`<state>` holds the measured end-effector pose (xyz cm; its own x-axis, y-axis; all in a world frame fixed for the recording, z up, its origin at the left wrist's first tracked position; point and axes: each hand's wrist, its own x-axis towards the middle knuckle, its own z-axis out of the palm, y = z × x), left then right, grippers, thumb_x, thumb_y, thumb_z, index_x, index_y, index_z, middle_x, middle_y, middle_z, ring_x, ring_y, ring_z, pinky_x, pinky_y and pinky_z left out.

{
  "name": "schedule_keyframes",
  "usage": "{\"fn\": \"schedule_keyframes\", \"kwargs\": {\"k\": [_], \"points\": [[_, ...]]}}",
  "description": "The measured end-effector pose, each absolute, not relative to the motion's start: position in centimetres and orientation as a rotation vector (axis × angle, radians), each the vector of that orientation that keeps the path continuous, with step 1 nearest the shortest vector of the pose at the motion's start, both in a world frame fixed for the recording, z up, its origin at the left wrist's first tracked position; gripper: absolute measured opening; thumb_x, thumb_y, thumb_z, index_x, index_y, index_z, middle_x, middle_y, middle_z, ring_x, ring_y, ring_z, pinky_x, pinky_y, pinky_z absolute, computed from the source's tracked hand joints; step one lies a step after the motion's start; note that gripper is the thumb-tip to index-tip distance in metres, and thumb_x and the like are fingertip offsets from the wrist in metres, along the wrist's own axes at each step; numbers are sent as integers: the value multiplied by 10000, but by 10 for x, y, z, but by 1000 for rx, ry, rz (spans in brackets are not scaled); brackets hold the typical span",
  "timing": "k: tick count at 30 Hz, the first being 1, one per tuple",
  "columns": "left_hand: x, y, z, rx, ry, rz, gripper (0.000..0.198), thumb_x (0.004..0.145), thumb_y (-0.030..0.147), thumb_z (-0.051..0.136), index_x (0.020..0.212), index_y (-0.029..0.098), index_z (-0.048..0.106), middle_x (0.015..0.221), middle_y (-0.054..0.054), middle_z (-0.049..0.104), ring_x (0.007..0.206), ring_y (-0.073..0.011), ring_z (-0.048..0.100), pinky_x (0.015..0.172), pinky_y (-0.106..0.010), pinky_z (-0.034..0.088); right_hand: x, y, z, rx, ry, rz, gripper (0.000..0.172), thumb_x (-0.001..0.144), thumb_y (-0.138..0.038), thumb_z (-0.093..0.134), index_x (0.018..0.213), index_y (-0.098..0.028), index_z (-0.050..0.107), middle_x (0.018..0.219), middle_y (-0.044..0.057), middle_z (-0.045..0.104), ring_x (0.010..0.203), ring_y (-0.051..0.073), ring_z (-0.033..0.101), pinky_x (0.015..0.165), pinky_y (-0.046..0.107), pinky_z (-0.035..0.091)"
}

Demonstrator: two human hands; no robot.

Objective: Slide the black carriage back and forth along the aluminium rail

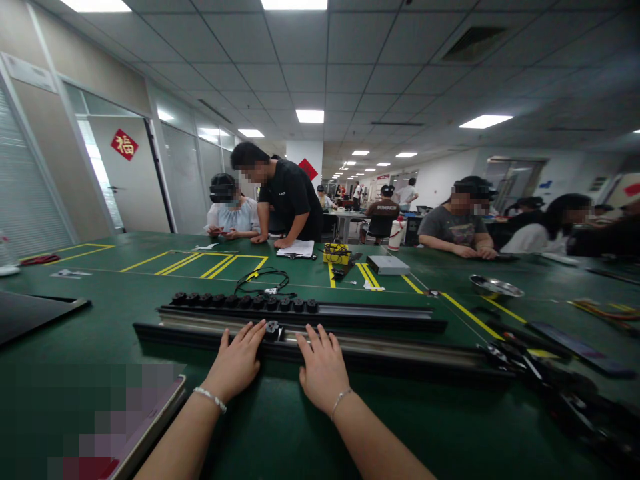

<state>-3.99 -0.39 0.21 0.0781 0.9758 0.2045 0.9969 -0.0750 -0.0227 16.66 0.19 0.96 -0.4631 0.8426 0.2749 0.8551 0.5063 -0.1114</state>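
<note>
Both hands rest on a long black track rail (400,355) lying across the green table. My left hand (236,360) lies with its fingers stretched over the rail, fingertips beside a small black socket module (272,328) seated in the channel. To the right of that module, my right hand (323,363) lies flat, fingers spread over the rail's edge. Neither hand is wrapped round anything. Just behind runs a second black rail (375,313), with a row of several black socket modules (245,301) along its left part.
A looped black cable (265,279), a yellow basket (337,253), a grey box (388,265) and a metal bowl (496,287) stand beyond the rails. Dark cables and parts (570,393) lie at right, near a phone (580,347). Several people sit or stand around the table.
</note>
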Motion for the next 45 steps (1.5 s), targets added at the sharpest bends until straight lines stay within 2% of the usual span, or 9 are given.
{"fn": "schedule_keyframes", "kwargs": {"k": [27, 34, 45], "points": [[-39, -2, 0, -2181, -2025, -223, 725, 657, 90, 368, 1359, 259, 301, 1444, -10, 289, 1328, -227, 238, 1038, -601, 134, 166, 3, 5, -1412, -2445, -75, 581, 795, -342, 468, 1353, -272, 320, 1463, 47, 235, 1338, 264, 140, 1060, 443, 98], [-38, -3, 2, -2226, -1968, -253, 727, 647, 90, 383, 1359, 214, 309, 1440, -24, 299, 1329, -187, 238, 1079, -485, 148, 166, 4, 3, -1390, -2431, -86, 570, 795, -344, 465, 1346, -268, 337, 1457, 49, 249, 1332, 268, 158, 1058, 441, 105], [-38, -2, 0, -2215, -1965, -257, 723, 646, 86, 381, 1352, 227, 323, 1440, -11, 297, 1323, -204, 254, 1068, -512, 166, 166, 4, 2, -1379, -2408, -80, 557, 794, -325, 461, 1338, -272, 351, 1452, 43, 264, 1332, 263, 163, 1060, 431, 107]]}}
